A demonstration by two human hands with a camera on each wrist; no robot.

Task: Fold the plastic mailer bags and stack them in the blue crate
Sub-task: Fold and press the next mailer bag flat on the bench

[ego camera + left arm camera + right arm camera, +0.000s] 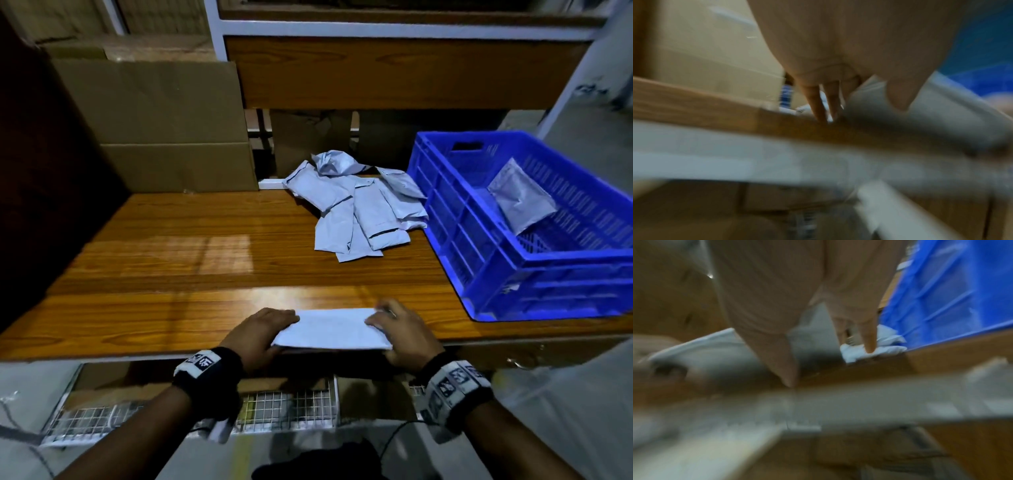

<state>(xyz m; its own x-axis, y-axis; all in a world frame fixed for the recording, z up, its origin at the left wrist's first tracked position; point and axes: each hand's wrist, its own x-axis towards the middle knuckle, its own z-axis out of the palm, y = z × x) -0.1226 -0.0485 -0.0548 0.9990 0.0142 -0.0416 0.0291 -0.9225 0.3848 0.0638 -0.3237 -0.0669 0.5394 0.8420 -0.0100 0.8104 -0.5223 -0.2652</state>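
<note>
A folded white mailer bag [334, 330] lies at the near edge of the wooden table [191, 274], slightly overhanging it. My left hand [270, 329] grips its left end with the fingers on top and the thumb beneath. My right hand [394, 334] holds the right end the same way. The blurred wrist views show the bag [941, 116] [711, 352] between thumb and fingers of the left hand [849, 65] and the right hand [818, 308]. The blue crate [507, 284] sits at the table's right with one folded bag [522, 198] inside. A loose pile of unfolded mailer bags [359, 209] lies left of the crate.
Cardboard boxes [164, 137] stand along the back left of the table. A wooden shelf panel [394, 72] rises behind the pile. A wire rack [274, 411] sits below the table's front edge. Bare tabletop stretches across the left and centre.
</note>
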